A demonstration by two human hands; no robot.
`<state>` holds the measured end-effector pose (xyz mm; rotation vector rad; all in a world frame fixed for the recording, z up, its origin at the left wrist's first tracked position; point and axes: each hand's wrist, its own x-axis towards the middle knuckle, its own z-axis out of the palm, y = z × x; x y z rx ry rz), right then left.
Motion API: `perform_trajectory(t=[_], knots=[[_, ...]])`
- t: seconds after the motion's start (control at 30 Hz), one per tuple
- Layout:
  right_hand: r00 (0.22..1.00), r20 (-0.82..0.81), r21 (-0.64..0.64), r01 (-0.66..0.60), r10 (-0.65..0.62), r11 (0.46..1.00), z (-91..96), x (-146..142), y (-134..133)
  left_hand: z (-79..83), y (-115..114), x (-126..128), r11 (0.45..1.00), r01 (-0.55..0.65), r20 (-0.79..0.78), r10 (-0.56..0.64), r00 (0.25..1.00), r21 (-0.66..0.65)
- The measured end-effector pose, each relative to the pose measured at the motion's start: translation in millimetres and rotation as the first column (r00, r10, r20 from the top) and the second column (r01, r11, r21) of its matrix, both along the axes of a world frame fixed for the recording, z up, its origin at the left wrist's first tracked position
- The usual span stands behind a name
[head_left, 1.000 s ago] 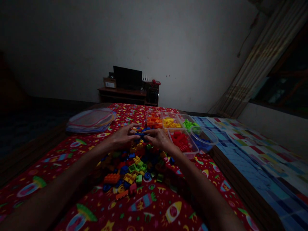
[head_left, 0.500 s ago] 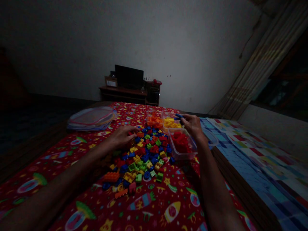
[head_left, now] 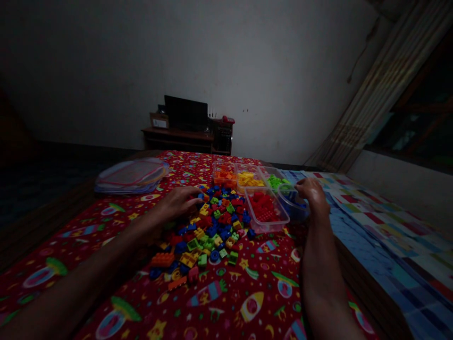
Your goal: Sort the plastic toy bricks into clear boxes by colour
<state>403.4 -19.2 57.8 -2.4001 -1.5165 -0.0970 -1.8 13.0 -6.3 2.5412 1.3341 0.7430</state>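
Bricks (head_left: 212, 231), toy ones in mixed colours, lie in a loose pile on the red printed cloth (head_left: 208, 314), between my two forearms. Beyond and right of the pile, sorted ones: orange bricks (head_left: 224, 178), yellow bricks (head_left: 249, 180) and green bricks (head_left: 277, 182) in a far row of clear boxes, red bricks (head_left: 262, 205) in a nearer box (head_left: 267, 227), blue bricks (head_left: 292, 196) in a round tub (head_left: 299, 215) beside it.

Hands: right hand (head_left: 312, 190) sits at the tub's far-right rim, fingers bent inward; from my remote seat I cannot tell whether a brick is pinched there. Left hand (head_left: 181, 200) rests at the pile's far-left edge, fingers curled beside a blue piece; grasp or mere touch, I cannot tell.

Step in hand, my reading: a drop-off at the blue tub, one colour per container. Next move, as I judge it, calls for fingers fully parted over the tub, then a lift clear of its thin rim. Plenty of the pile unsorted. Stack of lids (head_left: 130, 177) lies apart, far left.
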Motion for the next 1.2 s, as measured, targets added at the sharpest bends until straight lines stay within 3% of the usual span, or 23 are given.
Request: perform_trajectory(t=[0.1,0.2,0.27,0.33,0.4,0.47,0.57,0.7,0.83,1.0,1.1,1.2], knots=[[0.994,0.032,0.148,-0.107,0.103,0.983,9.8,-21,-4,5.8,-5,5,0.999,-0.035,0.003,0.035,0.999,-0.037],[0.933,0.033,0.211,-0.356,0.358,0.910,15.9,-59,-8,9.4,-13,11,0.997,0.016,-0.031,-0.019,0.999,-0.082],[0.810,-0.026,0.155,-0.576,0.586,0.802,14.8,-93,-12,10.1,-19,14,0.993,0.066,-0.054,-0.072,0.996,-0.102],[0.635,-0.072,0.026,-0.769,0.769,0.638,8.7,-129,-17,10.6,-25,15,0.987,0.119,-0.074,-0.127,0.989,-0.112],[0.510,-0.043,-0.120,-0.856,0.859,0.503,-1.7,-161,-23,12.7,-29,12,0.981,0.153,-0.106,-0.166,0.980,-0.118],[0.444,0.000,-0.202,-0.878,0.896,0.435,-14.1,-185,-29,16.8,-31,8,0.978,0.153,-0.165,-0.176,0.970,-0.143],[0.407,0.080,-0.270,-0.870,0.910,0.413,-30.6,-203,-35,22.7,-35,3,0.972,0.126,-0.248,-0.174,0.953,-0.198],[0.416,0.114,-0.357,-0.831,0.902,0.428,-43.7,-209,-35,20.3,-46,9,0.971,0.080,-0.322,-0.152,0.935,-0.225],[0.430,0.135,-0.312,-0.836,0.893,0.450,-52.6,-205,-29,14.5,-52,17,0.977,0.041,-0.393,-0.124,0.911,-0.211],[0.435,-0.003,-0.118,-0.895,0.901,0.431,-50.8,-193,-17,20.1,-33,8,0.958,0.104,-0.174,-0.154,0.972,-0.269],[0.417,-0.068,0.015,-0.908,0.906,0.419,-45.2,-187,-13,18.7,-17,2,0.939,0.070,0.016,-0.069,0.997,-0.337],[0.400,-0.082,0.076,-0.911,0.913,0.406,-44.2,-187,-13,10.8,-9,2,0.874,0.059,0.174,0.029,0.984,-0.482]])
